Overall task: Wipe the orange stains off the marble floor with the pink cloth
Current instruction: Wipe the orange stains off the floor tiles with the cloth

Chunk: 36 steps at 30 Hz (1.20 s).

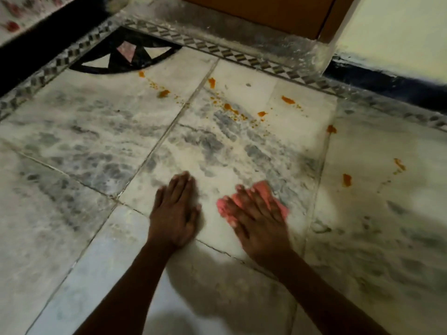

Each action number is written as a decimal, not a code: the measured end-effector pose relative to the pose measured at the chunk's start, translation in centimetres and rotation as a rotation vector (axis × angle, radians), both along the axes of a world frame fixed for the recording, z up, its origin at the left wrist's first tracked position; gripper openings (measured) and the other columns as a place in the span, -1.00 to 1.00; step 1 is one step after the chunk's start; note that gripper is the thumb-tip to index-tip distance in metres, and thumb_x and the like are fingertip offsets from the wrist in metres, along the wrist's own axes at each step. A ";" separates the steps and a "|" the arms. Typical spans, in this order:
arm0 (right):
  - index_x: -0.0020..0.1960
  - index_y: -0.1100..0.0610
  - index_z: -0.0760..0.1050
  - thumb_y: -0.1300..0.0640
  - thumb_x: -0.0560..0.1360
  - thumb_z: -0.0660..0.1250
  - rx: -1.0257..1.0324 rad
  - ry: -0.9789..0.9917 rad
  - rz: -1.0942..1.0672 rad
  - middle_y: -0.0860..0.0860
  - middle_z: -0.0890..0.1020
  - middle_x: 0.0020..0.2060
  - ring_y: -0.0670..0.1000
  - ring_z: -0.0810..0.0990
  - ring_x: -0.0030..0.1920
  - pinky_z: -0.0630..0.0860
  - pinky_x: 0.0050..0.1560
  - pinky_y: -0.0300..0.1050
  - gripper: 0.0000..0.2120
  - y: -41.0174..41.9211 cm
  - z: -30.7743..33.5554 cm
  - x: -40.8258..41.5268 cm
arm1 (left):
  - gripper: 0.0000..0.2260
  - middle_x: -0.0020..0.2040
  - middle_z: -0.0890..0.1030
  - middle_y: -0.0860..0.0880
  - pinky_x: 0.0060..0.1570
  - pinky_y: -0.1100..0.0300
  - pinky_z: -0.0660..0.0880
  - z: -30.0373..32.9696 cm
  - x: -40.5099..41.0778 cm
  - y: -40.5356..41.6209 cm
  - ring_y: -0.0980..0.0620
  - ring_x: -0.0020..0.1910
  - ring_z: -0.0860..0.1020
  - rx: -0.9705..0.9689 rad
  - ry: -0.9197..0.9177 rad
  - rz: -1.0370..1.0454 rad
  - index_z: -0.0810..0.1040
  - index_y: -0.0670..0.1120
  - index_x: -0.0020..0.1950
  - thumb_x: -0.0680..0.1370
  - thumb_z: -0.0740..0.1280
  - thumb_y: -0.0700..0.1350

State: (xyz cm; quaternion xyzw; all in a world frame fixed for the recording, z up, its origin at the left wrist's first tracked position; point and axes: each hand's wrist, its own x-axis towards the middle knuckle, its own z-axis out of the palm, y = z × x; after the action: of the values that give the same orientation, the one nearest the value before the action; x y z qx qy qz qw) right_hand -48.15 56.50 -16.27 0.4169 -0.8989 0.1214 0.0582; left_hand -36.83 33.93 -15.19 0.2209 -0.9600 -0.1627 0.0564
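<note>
I observed both hands flat on the marble floor. The left hand rested palm-down on bare marble, its fingers straight and together, holding nothing. The right hand pressed the pink cloth against the floor, its fingers extended and slightly spread over the fabric; the cloth showed beyond the fingertips and at both sides of them. The orange stains lay scattered farther out, well apart from the cloth, near the patterned border strip, with 2 more stains to the right. A wooden door stood beyond the border.
</note>
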 end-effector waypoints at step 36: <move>0.67 -0.33 -0.19 -0.30 0.69 -0.19 0.207 -0.358 -0.515 -0.03 -0.09 0.73 0.24 -0.17 0.71 -0.15 0.59 0.54 -0.44 12.7 0.3 -6.3 | -0.43 0.69 0.22 -0.04 0.59 -0.11 0.14 -0.6 -12.6 8.2 -0.06 0.68 0.19 -0.032 0.094 -0.145 0.25 -0.02 0.67 0.67 0.07 0.12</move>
State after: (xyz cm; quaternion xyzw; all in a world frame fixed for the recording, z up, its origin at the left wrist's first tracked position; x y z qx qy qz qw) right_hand -54.49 69.20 -15.95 0.1515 -0.9784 0.0820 -0.1144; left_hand -49.47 42.12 -15.82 0.1420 -0.9722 -0.1613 0.0932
